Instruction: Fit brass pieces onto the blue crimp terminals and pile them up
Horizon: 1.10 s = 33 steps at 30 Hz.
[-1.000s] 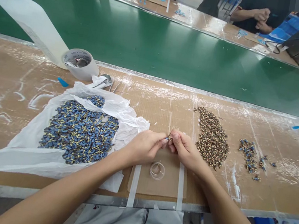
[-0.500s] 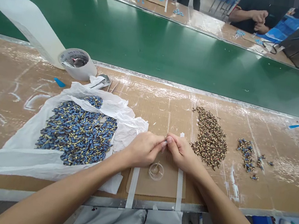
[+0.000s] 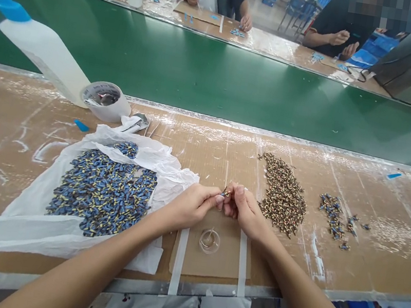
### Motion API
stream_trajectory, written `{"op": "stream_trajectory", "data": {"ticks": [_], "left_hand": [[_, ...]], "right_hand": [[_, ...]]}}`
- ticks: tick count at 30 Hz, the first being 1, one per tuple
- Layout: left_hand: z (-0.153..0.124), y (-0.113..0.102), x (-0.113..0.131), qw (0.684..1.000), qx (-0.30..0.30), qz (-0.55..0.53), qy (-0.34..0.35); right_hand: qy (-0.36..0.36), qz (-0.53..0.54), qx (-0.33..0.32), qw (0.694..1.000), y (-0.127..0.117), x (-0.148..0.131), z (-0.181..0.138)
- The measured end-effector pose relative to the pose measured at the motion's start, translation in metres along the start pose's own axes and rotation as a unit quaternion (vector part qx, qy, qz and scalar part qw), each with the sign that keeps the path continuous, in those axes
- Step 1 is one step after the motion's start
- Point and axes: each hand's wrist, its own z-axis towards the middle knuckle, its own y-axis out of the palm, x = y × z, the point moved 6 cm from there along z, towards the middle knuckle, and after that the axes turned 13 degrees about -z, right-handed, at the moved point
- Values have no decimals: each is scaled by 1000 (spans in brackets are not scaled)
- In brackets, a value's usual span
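My left hand is closed, thumb and forefinger pinching a small dark, blue and gold part. Against the other side of that part, my right hand is closed too, its fingertips almost meeting those of the left. Just below the hands a small clear round dish with a thin stick in it sits on a cardboard pad. Left of my hands lies a pile of small blue and yellow pieces on white paper. Right of them is a heap of small gold-brown pieces.
Farther right lies a small group of blue and brown pieces. A white bottle with a blue nozzle leans beside a tape roll at back left. Beyond runs a green belt, with other people working across it.
My right-hand fingers have shifted and curled, and the small part now shows between the hands. The view has tilted up slightly. Across the belt, a person's hands have moved apart.
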Motion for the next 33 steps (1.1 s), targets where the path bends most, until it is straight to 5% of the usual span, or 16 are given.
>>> {"op": "stream_trajectory", "data": {"ticks": [9,12,15,19,23,28,33], "left_hand": [[-6,-6,-1,993,18,113,-21],[-13,-33,11,984,71,159,-31],[-24,-75,24,957,158,230,-83],[-44,-121,20,881,169,377,-231],[-67,-147,-7,844,154,413,-306],[-80,-159,-32,852,149,377,-330],[-75,-149,-17,892,140,304,-305]], "right_hand": [[-8,-19,-5,1000,-9,-9,0],[-5,-30,16,999,-25,-11,2],[-9,-127,125,984,-75,-11,-1],[92,-327,304,890,-165,12,-26],[278,-437,376,768,-225,51,-60],[296,-448,404,741,-234,62,-68],[217,-435,373,790,-213,50,-48]]}}
